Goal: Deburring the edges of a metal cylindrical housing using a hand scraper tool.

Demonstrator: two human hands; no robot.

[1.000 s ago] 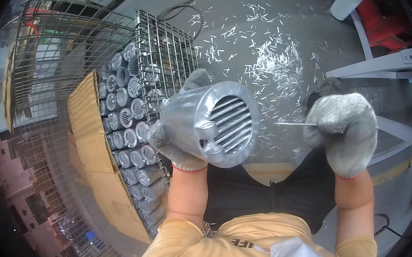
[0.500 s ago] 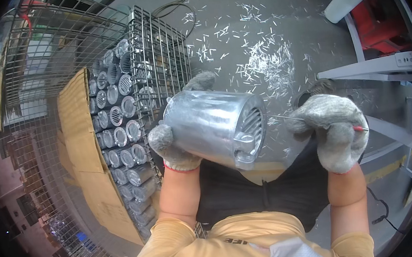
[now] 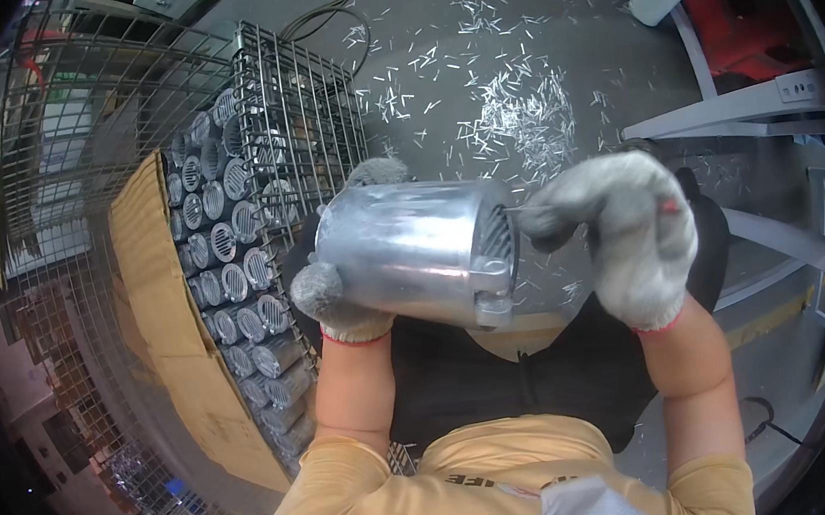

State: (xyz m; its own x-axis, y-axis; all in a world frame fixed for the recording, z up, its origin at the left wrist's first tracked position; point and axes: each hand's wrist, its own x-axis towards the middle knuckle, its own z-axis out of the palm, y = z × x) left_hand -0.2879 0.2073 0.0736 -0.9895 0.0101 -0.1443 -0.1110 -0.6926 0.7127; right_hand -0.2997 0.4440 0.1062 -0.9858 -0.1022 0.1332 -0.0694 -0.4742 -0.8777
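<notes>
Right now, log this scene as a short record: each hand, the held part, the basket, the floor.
Left hand: gloved, gripping a metal cylinder
Right hand: gloved, holding a thin tool with a red end, near the cylinder; contact unclear
Held part: lying sideways, slotted end toward the right hand
Wire basket: stacked slotted cylinders, cardboard to their left
Floor: scattered silvery slivers
</notes>
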